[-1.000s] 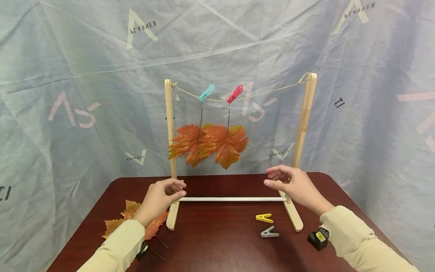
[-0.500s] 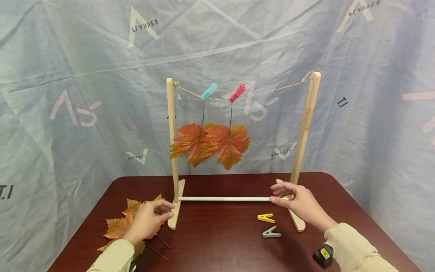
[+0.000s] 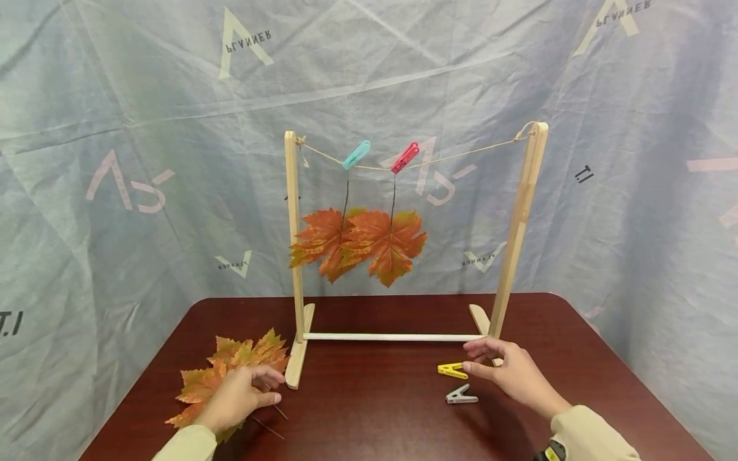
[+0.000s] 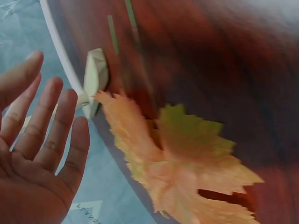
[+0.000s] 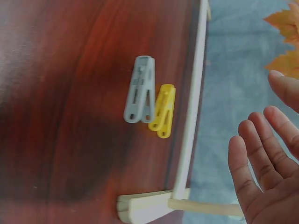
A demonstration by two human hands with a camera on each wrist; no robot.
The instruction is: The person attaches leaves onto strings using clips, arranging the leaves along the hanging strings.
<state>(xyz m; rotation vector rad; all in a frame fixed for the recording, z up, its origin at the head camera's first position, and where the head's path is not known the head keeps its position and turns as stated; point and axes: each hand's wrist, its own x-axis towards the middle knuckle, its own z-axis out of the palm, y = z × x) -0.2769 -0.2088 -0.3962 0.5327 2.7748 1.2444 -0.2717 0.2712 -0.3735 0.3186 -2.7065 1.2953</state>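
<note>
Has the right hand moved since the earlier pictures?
Yes: in the head view, the right hand has come down from mostly above the white crossbar to mostly below.

Hands, bare, two. Left hand (image 3: 239, 396): lower left of the head view, angled forward and inward from a cream sleeve (image 3: 189, 444); fingers loosely bent, thumb held apart; palm facing the left wrist camera. Right hand (image 3: 510, 371): slightly higher in the head view, fingertips directed inward, fingers relaxed, thumb parted from them; forearm in matching cream fabric.
</note>
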